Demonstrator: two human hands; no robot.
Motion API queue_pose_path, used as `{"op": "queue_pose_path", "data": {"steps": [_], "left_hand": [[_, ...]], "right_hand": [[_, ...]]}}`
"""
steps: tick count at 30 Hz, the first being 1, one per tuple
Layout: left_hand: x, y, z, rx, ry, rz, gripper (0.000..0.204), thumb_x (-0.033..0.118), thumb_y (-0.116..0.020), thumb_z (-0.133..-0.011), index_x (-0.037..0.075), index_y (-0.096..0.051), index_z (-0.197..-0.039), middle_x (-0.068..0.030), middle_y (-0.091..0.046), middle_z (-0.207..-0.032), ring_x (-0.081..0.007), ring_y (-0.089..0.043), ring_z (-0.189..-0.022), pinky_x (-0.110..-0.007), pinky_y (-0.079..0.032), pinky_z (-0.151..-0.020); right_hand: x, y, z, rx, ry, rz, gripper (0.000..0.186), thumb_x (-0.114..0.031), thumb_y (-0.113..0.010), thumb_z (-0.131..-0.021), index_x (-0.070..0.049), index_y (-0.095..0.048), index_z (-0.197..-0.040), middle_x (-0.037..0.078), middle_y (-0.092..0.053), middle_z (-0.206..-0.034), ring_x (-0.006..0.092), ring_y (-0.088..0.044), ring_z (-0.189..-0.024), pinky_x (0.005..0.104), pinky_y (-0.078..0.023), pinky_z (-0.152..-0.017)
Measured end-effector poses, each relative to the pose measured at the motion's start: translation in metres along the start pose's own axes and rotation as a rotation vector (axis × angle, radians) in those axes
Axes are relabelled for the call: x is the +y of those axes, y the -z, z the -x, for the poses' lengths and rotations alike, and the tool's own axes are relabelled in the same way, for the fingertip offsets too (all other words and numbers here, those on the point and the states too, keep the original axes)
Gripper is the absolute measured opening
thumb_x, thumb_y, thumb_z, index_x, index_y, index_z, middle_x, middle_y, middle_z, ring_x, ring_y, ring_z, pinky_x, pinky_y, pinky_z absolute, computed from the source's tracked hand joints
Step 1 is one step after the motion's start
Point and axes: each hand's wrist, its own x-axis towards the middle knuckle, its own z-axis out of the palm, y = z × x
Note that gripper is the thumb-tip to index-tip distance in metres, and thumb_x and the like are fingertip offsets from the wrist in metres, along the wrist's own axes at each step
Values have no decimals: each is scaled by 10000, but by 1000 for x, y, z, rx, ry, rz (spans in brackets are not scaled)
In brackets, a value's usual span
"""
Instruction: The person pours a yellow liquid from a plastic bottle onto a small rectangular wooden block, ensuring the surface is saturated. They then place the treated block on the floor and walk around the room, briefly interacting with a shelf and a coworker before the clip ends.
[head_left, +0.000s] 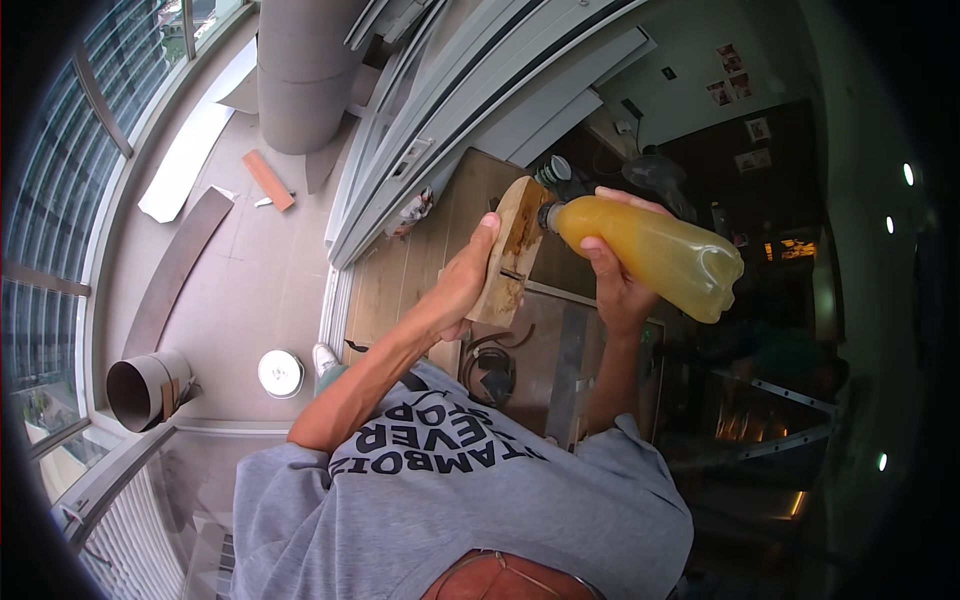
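A pale wooden block (512, 245) with one rounded end and a narrow dark slot across its face is gripped in my left hand (462, 287). Its thumb lies along the near edge, and the other fingers are mostly hidden behind the wood. Darker brown patches mark the face turned to the right. My right hand (622, 288) is wrapped round a clear plastic bottle (655, 252) of cloudy yellow liquid. The bottle is tilted, base to the lower right, and its dark cap (547, 217) is at the block's face; whether they touch I cannot tell.
Sliding door panels (450, 120) stand ahead. On the pale floor at left are an orange-red block (268, 180), a curved brown strip (175, 275), a short tube (140, 392) and a white round lid (281, 373). A ladder (790, 395) stands at right.
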Motion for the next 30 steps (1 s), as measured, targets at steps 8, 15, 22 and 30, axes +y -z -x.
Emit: {"op": "queue_pose_path", "data": {"steps": [8, 15, 22, 30], "left_hand": [[10, 3, 4, -12, -33, 79, 682, 658, -369, -872, 41, -514, -1125, -86, -569, -857, -166, -578, -679, -284, -489, -573], [13, 11, -5, 6, -48, 120, 654, 646, -382, -874, 53, -515, -1116, -72, -558, -859, -164, -573, -667, -294, -492, -566], [12, 7, -12, -5, -42, 177, 638, 629, -402, -877, 46, -505, -1117, -70, -544, -872, -160, -566, -663, -297, -502, -579], [15, 0, -15, 24, -60, 137, 709, 652, -295, -892, -2, -504, -1071, -100, -530, -801, -176, -556, -638, -299, -472, -550]], "right_hand": [[-12, -13, -3, 95, 37, -92, 394, -155, -772, -728, 18, -560, -1012, 145, -602, -1032, 217, -578, -912, 319, -452, -817], [-10, -9, -4, 22, 125, -177, 372, -180, -754, -741, 19, -575, -999, 138, -607, -1024, 219, -571, -910, 311, -449, -819], [26, -2, -2, 111, -110, -401, 453, -225, -607, -869, 24, -418, -1197, 199, -579, -1063, 231, -570, -962, 347, -449, -882], [25, -18, -2, 149, -287, -642, 407, -254, -604, -880, 0, -456, -1163, 183, -577, -1065, 240, -576, -974, 345, -476, -858]]}}
